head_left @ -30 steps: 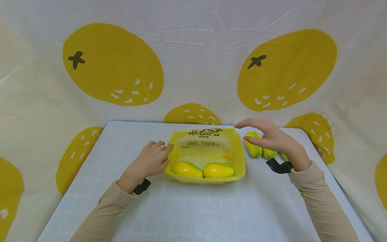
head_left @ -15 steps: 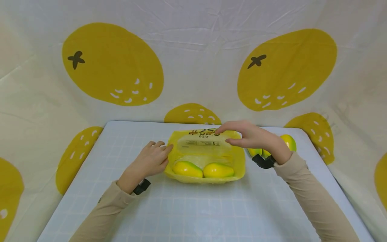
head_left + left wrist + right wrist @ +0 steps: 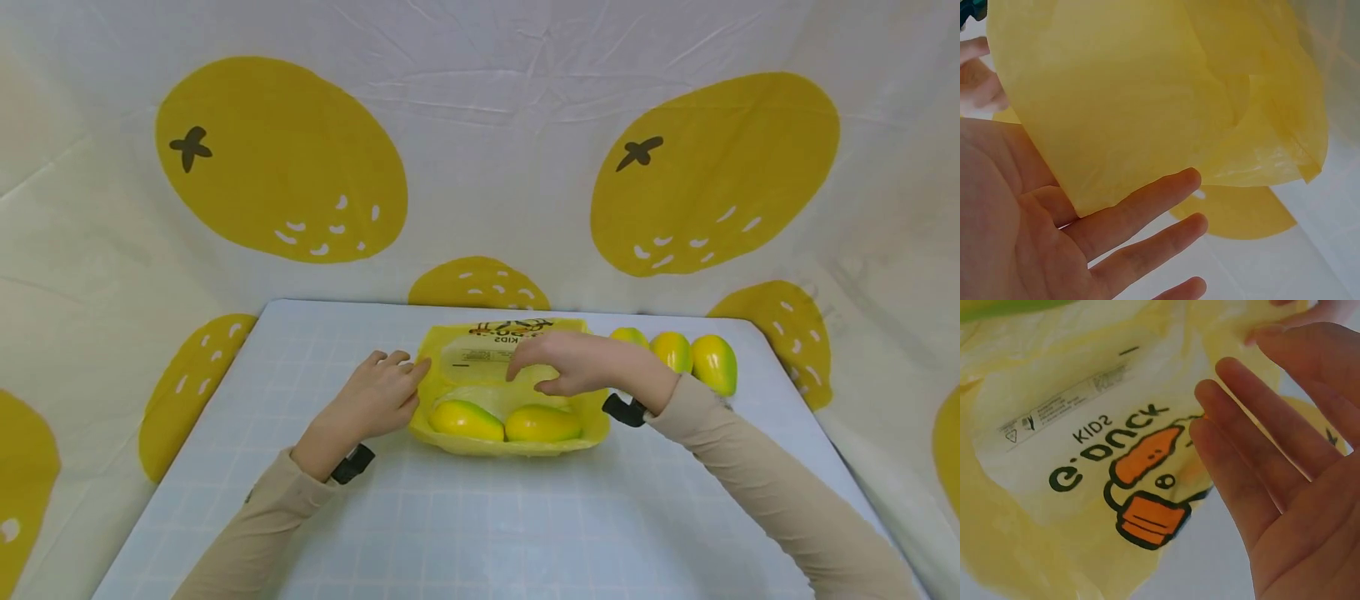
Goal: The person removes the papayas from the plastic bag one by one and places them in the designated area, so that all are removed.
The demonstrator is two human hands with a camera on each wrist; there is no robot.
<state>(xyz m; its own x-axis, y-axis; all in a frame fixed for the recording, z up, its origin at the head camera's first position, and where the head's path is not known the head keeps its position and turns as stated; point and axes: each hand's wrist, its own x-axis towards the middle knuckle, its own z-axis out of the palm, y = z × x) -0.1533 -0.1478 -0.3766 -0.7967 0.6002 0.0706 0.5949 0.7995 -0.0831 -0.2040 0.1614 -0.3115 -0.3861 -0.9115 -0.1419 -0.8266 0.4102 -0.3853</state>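
Observation:
A thin yellow plastic bag (image 3: 491, 379) with duck print and reversed "KIDS" lettering lies on the table, its mouth spread. Two yellow-green mangoes, a left one (image 3: 467, 421) and a right one (image 3: 543, 423), lie in its near part. My left hand (image 3: 378, 396) touches the bag's left edge; in the left wrist view its fingers (image 3: 1147, 203) are straight and spread along the yellow plastic. Above the bag's right half hovers my right hand (image 3: 573, 360), with nothing in its grasp. The right wrist view shows its fingers (image 3: 1254, 425) extended near the printed plastic.
Three more mangoes stand in a row right of the bag: one partly hidden (image 3: 628, 336), a middle one (image 3: 672, 350) and an outer one (image 3: 714, 364). A pale checked cloth (image 3: 480, 525) covers the table. Behind hangs a white curtain (image 3: 495, 167) with large yellow fruit prints.
My right hand has moved left and slightly nearer, from beside the mangoes at the right to above the bag. The row of three mangoes has come into fuller view. My left hand stays put.

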